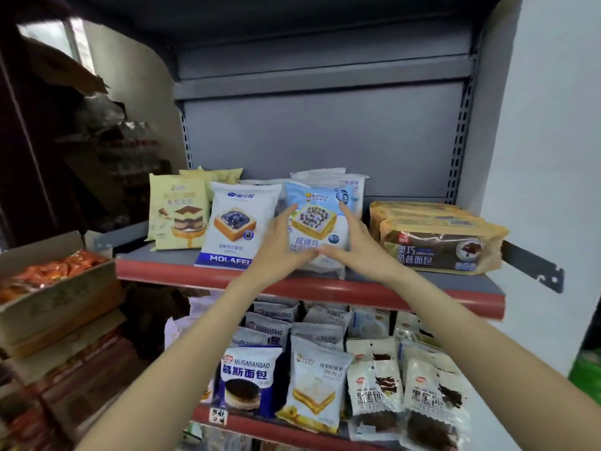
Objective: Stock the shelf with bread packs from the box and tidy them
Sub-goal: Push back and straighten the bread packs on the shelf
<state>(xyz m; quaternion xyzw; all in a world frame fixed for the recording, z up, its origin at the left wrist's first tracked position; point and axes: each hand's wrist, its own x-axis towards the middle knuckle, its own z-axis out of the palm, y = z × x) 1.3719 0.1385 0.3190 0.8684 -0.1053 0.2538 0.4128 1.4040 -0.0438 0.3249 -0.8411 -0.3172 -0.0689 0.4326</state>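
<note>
A light-blue XianDu bread pack [317, 219] stands upright at the middle of the grey shelf [156, 255] with the red front edge. My left hand [281, 245] presses its left side with straight fingers. My right hand [356, 244] presses its right side the same way, and the two thumbs meet at the pack's lower front. More white packs stand behind it. A white MOLAFEI pack [235, 226] leans just to its left, then yellow packs [177, 211]. Brown packs [435, 239] lie stacked to its right.
The lower shelf holds rows of bread packs [312, 375]. An open cardboard box [55, 301] with orange packs sits on stacked cartons at the left. A white wall [546, 157] bounds the shelf unit on the right. The shelf's upper back panel is bare.
</note>
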